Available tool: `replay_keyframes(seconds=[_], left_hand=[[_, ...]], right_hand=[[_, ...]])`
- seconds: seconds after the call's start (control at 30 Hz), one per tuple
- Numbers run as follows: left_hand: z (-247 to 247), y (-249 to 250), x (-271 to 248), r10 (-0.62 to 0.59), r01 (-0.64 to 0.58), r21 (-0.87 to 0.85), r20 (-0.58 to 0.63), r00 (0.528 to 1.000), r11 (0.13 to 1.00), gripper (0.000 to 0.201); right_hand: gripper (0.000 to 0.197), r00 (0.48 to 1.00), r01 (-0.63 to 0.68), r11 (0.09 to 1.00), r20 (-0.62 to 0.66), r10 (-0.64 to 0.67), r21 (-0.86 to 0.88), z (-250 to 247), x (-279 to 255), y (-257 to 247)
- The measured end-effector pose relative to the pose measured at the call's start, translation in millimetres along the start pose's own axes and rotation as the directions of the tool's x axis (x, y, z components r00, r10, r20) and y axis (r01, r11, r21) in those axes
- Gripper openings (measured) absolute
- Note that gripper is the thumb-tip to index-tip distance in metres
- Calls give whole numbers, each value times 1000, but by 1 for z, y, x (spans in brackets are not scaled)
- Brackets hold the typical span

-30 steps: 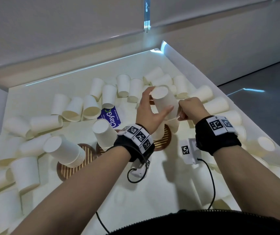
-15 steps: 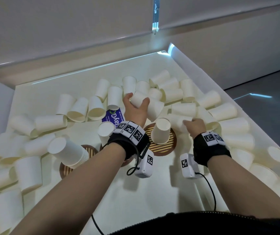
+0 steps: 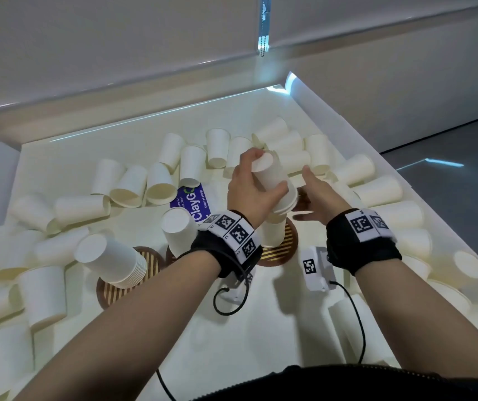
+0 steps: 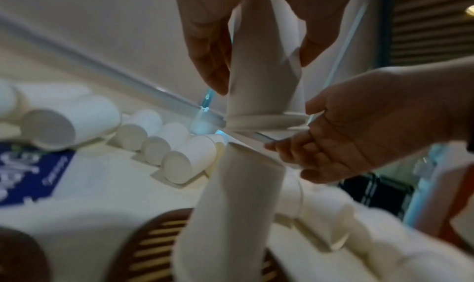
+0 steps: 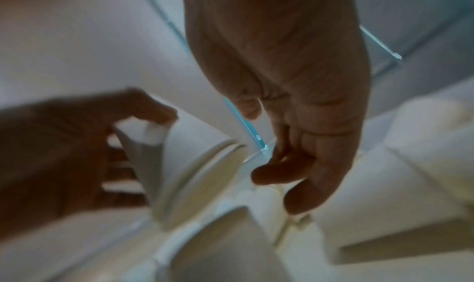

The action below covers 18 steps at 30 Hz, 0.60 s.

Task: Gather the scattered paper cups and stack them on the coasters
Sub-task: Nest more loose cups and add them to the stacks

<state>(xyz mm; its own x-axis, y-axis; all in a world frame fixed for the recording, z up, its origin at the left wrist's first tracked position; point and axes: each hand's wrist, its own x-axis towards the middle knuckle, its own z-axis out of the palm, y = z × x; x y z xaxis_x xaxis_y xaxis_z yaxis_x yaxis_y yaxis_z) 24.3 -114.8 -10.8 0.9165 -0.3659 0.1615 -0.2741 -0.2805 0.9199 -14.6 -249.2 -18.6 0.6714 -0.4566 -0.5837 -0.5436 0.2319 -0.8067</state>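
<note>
The left hand (image 3: 249, 189) grips nested inverted paper cups (image 3: 275, 183) above the cup (image 3: 272, 233) standing below it on a coaster (image 3: 284, 250). Just right, the right hand (image 3: 318, 198) hangs empty, fingers loose. Tilted as they are, the held cups could catch the lower cup's edge and tip it.

Before me, a cream table (image 3: 93, 146) with raised white edges stands against a pale wall (image 3: 87, 39). A beaded blind cord (image 3: 263, 24) hangs at the wall, glinting blue. Right of the table, grey floor (image 3: 449, 183) reflects 1 light streak.
</note>
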Motion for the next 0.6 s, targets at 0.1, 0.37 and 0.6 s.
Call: replay_keyframes(seconds=[0.1,0.37,0.6], left_hand=[[-4,-13,-5,111,-137,159,161,981,978,64],[-2,-52,-6,11,-265,441,499,866,858,45],[-4,-63,2,-60,-218,490,490,870,844,45]], right_hand=[[39,951,40,966,-288,-115,-254,-12,20,8],[75,903,36,934,-389,-183,-356,-22,50,21],[20,914,-1,937,-381,-141,-349,-25,54,34]])
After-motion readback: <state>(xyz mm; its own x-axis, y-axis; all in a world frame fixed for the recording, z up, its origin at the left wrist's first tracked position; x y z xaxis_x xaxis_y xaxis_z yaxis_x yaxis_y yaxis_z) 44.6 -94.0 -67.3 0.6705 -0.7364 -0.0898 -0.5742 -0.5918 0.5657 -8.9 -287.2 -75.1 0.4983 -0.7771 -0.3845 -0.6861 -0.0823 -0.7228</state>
